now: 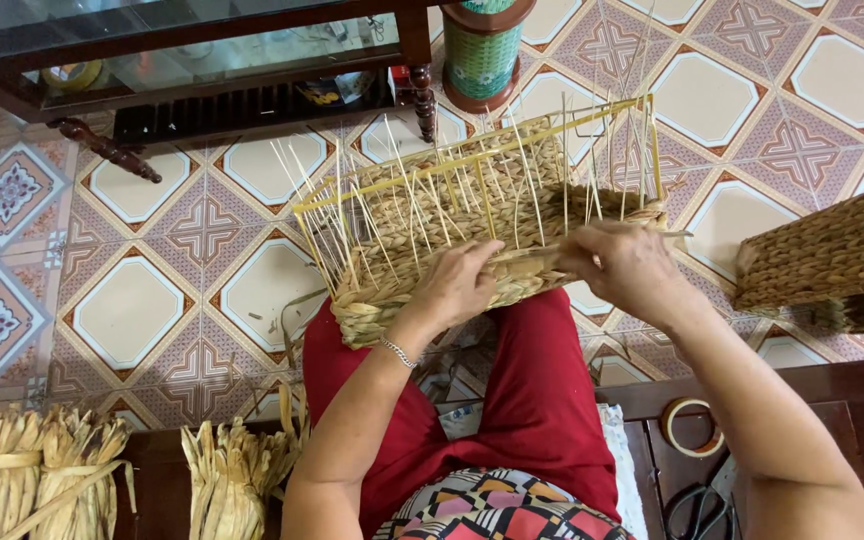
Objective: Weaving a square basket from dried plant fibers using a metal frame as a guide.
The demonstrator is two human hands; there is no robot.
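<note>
Both hands grip the half-woven basket [472, 225] resting on the lap, left hand [462, 280] and right hand [624, 265] pinching a fibre strand [530, 262] at its near wall; lower rows done, bare stakes [402, 185] above remain unwoven, fibre bundles [42, 475] lie left of the basket.

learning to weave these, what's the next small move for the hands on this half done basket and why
Probably pull the flat strand snug with the right hand and tuck it behind the next upright stake. The left hand presses the woven wall of the unfinished basket, the strand runs between both hands, and bare stakes stand above the weave.
</note>
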